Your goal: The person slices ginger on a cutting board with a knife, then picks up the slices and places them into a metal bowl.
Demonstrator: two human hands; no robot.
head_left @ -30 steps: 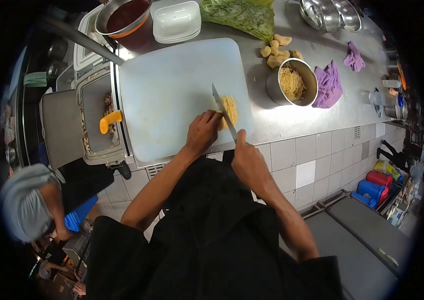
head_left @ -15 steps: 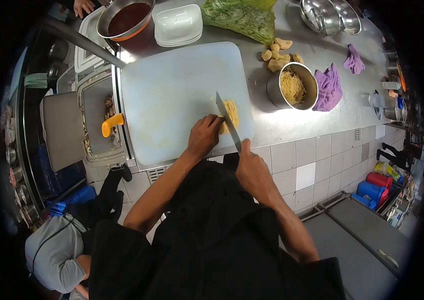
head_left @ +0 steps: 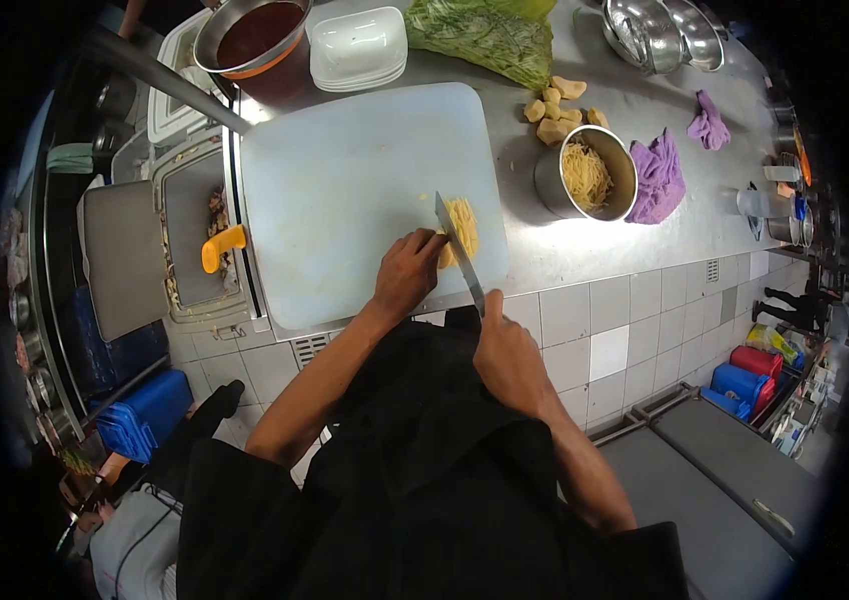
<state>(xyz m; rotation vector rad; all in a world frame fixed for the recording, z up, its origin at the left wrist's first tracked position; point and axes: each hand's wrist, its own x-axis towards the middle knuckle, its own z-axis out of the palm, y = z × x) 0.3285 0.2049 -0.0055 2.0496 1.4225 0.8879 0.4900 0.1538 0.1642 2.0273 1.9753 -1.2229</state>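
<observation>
A pale blue cutting board point(head_left: 344, 190) lies on the steel counter. Near its right front corner is a small yellow piece of food point(head_left: 460, 228), partly cut into thin strips. My left hand point(head_left: 406, 270) presses down on that piece from the near side. My right hand point(head_left: 506, 352) grips the handle of a knife point(head_left: 458, 250), whose blade lies across the yellow food right beside my left fingertips. A steel pot point(head_left: 586, 172) to the right of the board holds more yellow strips.
Peeled yellow chunks point(head_left: 556, 108) and a bag of greens point(head_left: 484, 30) lie behind the pot. Purple cloths point(head_left: 656, 176) sit right of it. White containers point(head_left: 356, 48) and a bowl of dark liquid point(head_left: 252, 34) stand behind the board. A person point(head_left: 134, 540) crouches low left.
The knife and my right hand have drawn back slightly toward me along the yellow food. The person at lower left has moved further down and away.
</observation>
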